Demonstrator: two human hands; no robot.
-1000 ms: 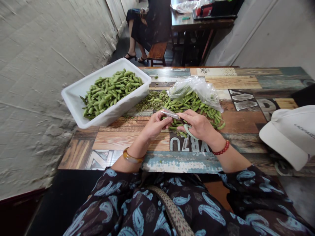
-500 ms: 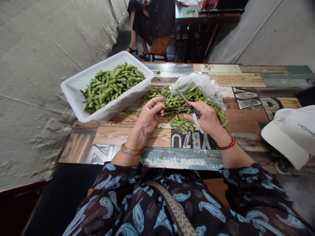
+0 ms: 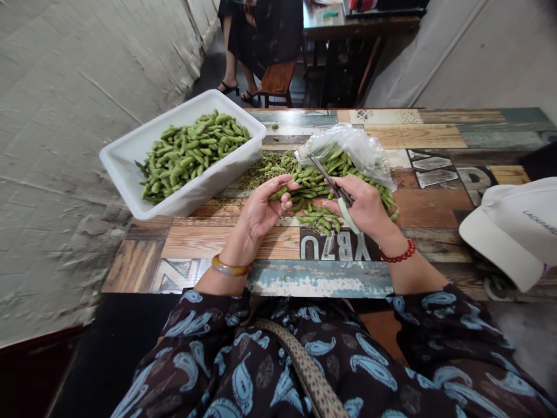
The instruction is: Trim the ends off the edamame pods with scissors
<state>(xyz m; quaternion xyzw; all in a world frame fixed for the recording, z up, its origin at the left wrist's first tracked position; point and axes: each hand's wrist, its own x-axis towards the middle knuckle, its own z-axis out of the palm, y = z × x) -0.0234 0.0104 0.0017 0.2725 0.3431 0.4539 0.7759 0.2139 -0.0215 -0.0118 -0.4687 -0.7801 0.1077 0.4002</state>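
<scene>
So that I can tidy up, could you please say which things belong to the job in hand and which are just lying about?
In the job:
metal scissors, pale-green handles, right grip
green bean pod, left grip
loose green bean pods
white rectangular plastic tub
clear plastic bag

Lying about:
white peaked fabric cap
small green object behind

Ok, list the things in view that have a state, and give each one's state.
Left hand, holding a pod
Right hand, gripping scissors
Scissors, blades pointing away from the wearer; fully closed or not, unclear
Tub, uncovered, heaped with picked pods
Bag, crumpled, lying over some loose pods
Trimmings, piled beside the tub
Cap, resting on the table
</scene>
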